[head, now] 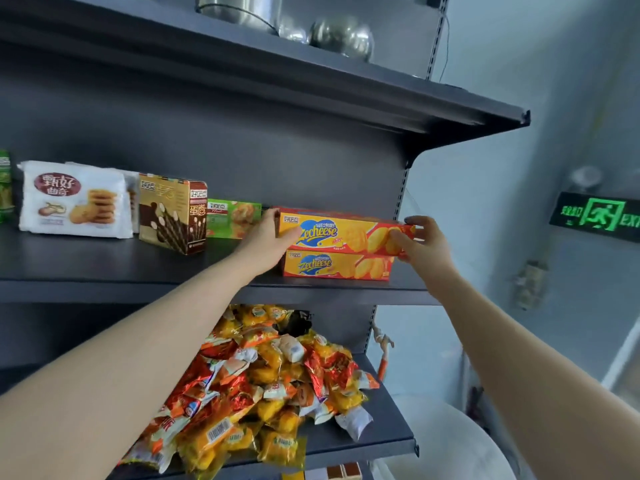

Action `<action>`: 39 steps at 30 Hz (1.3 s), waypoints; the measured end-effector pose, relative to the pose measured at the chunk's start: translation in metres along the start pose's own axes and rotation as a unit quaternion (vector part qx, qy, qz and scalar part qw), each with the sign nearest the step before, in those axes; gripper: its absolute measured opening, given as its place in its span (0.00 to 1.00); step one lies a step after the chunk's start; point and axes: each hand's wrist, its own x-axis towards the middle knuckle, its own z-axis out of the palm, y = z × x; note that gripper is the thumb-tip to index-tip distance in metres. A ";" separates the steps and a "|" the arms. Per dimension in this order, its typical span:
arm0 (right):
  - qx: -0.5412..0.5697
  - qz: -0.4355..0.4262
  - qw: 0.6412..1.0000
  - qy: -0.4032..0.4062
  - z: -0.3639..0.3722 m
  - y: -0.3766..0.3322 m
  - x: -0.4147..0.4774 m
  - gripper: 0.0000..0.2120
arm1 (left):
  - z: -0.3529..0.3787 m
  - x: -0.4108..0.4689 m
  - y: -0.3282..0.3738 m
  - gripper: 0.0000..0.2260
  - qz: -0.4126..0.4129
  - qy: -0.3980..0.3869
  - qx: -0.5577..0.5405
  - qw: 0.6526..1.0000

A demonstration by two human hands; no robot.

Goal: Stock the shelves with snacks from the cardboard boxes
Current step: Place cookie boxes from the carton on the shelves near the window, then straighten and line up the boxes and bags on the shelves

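Head view: Both bare arms reach up and forward to the middle shelf (138,268). The left hand (268,237) grips the left end of the upper Zecheese box (346,233), thumb on its front face and fingers curled behind. The right hand (420,244) grips the right end, thumb on the front, fingers hooked over the top edge. The box lies lengthwise on the lower Zecheese box (337,266), slightly askew, near the shelf's right end. A heap of wrapped snacks (259,375) fills the shelf below.
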 end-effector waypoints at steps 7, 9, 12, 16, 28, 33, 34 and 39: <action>-0.197 -0.061 0.976 -0.072 0.026 0.030 0.045 0.16 | 0.032 0.029 -0.017 0.27 -0.069 0.095 0.115 0.986; -0.245 -0.089 0.964 -0.060 0.036 0.036 0.054 0.16 | 0.032 0.036 -0.016 0.27 -0.066 0.099 0.147 0.982; -0.301 -0.100 0.948 -0.035 0.043 0.041 0.063 0.18 | 0.031 0.039 -0.012 0.25 -0.054 0.080 0.185 0.978; -0.327 -0.164 0.930 -0.033 0.050 0.034 0.060 0.20 | 0.025 0.035 -0.010 0.23 -0.039 0.089 0.200 0.975; -0.339 -0.367 0.864 -0.058 0.117 -0.023 0.010 0.13 | -0.042 -0.037 -0.004 0.19 0.077 0.181 0.384 0.902; -0.304 -0.443 0.839 -0.082 0.169 -0.045 -0.030 0.11 | -0.095 -0.084 -0.013 0.18 0.053 0.207 0.424 0.880; -0.296 -0.451 0.837 -0.091 0.181 -0.051 -0.041 0.11 | -0.108 -0.095 -0.018 0.18 0.045 0.211 0.432 0.876; -0.229 -0.496 0.825 -0.145 0.256 -0.086 -0.108 0.12 | -0.190 -0.165 -0.052 0.19 -0.004 0.228 0.466 0.855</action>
